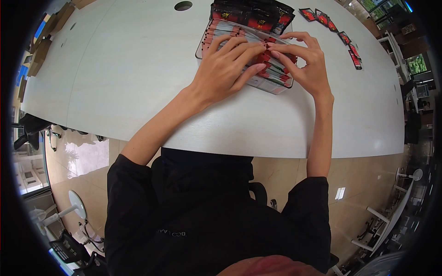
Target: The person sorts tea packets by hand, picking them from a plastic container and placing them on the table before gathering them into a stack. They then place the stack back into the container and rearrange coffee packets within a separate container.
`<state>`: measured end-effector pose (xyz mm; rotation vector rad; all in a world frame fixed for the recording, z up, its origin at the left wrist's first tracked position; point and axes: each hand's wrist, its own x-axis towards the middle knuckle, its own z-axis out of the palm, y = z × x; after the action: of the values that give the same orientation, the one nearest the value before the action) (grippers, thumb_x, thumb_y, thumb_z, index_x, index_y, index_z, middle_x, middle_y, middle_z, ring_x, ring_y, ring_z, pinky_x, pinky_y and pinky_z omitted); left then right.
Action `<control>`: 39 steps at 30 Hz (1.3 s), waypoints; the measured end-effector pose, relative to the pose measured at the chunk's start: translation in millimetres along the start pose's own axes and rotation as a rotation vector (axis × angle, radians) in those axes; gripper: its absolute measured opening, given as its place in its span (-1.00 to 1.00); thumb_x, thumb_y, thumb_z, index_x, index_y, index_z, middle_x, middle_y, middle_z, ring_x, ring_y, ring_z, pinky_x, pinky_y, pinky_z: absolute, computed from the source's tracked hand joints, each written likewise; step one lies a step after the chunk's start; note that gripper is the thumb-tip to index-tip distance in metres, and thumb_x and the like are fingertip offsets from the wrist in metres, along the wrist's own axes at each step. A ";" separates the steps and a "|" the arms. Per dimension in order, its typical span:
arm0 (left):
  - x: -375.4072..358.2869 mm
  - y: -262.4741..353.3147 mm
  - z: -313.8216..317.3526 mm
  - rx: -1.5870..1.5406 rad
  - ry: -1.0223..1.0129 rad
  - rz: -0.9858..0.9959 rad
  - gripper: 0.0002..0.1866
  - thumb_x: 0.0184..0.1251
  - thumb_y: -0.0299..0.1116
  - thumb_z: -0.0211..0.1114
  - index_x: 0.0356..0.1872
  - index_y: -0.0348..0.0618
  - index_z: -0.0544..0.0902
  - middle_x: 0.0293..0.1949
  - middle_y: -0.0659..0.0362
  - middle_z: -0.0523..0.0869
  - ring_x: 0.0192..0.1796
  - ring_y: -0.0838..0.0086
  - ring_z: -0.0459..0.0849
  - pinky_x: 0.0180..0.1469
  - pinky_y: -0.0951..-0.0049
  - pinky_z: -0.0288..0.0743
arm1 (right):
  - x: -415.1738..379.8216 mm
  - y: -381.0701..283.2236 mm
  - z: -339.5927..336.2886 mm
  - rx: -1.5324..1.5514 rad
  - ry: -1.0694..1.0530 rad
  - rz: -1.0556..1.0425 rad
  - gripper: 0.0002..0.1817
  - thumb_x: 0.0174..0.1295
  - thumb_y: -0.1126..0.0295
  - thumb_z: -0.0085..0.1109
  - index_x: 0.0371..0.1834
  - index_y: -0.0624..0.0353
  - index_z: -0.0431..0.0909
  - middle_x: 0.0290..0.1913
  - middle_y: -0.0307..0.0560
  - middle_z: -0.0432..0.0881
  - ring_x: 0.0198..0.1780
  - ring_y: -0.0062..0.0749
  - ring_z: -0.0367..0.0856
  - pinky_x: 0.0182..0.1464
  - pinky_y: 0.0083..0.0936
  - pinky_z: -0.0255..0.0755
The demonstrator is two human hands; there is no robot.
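A clear plastic box [271, 88] stands on the table, packed with rows of slim coffee sachets in red, white and black. Over its middle lies my left hand [228, 62], fingers stretched across the sachets [223, 31] and thumb apart near the front. From the right side my right hand [307, 60] reaches in, its thumb and index finger closed at the top of a red sachet [263, 57], beside my left fingertips. Its other fingers are spread by the box's rim. The lower parts of the sachets are hidden in the box.
Black coffee bags [251, 13] with red print lie just behind the box. Several small black-and-red packets [344, 37] form a curved line on the right of the white table [124, 69]. A round cable hole [183, 6] is at the back left.
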<state>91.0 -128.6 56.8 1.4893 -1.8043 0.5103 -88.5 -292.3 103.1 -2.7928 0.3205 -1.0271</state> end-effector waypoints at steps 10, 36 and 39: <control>-1.0 -2.5 4.4 0.035 0.029 -0.055 -0.56 0.51 -0.12 0.35 0.24 -0.19 0.64 0.13 0.10 0.77 0.29 0.30 0.64 0.46 0.17 0.23 | -0.1 19.4 1.0 -0.231 0.330 -0.178 -0.85 0.17 0.37 0.55 -0.18 -0.11 0.86 -0.29 -0.46 0.79 -0.12 -0.51 0.63 0.03 -0.44 0.37; 62.6 -29.8 -1.7 0.141 -0.179 -0.004 -0.61 0.08 -0.28 0.62 -0.06 -0.17 0.79 -0.09 0.19 0.75 0.11 0.31 0.61 0.20 0.28 0.45 | 2.8 -8.7 -0.1 -0.051 -0.178 0.011 -0.33 0.21 -0.13 0.47 0.32 -0.05 0.65 -0.08 -0.12 0.87 -0.06 -0.28 0.76 0.42 -0.18 0.36; 61.3 -33.6 2.4 0.128 -0.202 0.029 -0.58 0.02 -0.34 0.64 -0.04 -0.17 0.79 -0.06 0.20 0.77 0.14 0.31 0.61 0.21 0.29 0.44 | 2.4 -8.3 -1.6 -0.146 -0.089 -0.034 -0.36 0.19 -0.15 0.48 0.27 -0.05 0.69 -0.11 -0.14 0.87 0.12 -0.30 0.67 0.40 -0.18 0.38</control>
<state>118.7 -179.6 95.8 1.6544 -1.9827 0.5138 -86.5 -285.0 107.5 -2.9736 0.3516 -0.9182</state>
